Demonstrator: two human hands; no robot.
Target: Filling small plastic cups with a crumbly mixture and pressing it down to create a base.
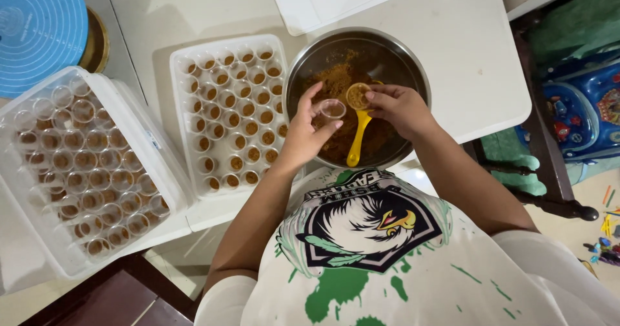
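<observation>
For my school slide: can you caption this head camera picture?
Left hand holds a small clear cup beside the right hand's yellow spoon over a metal bowl.

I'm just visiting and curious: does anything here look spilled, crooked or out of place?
Nothing stands out. The left hand holds a small clear cup over the metal bowl of brown powder, the right hand holds a yellow spoon there, and the filled cups sit in tidy rows in the white tray.

At centre frame, a person's left hand (307, 132) holds a small clear plastic cup (332, 109) over a round steel bowl of brown powder (310, 58), while the right hand (399, 106) tips a heaped yellow plastic spoon (357, 122) beside it. Left of the bowl, a white tray of filled cups (181, 93) sits on the white table (465, 42).
</observation>
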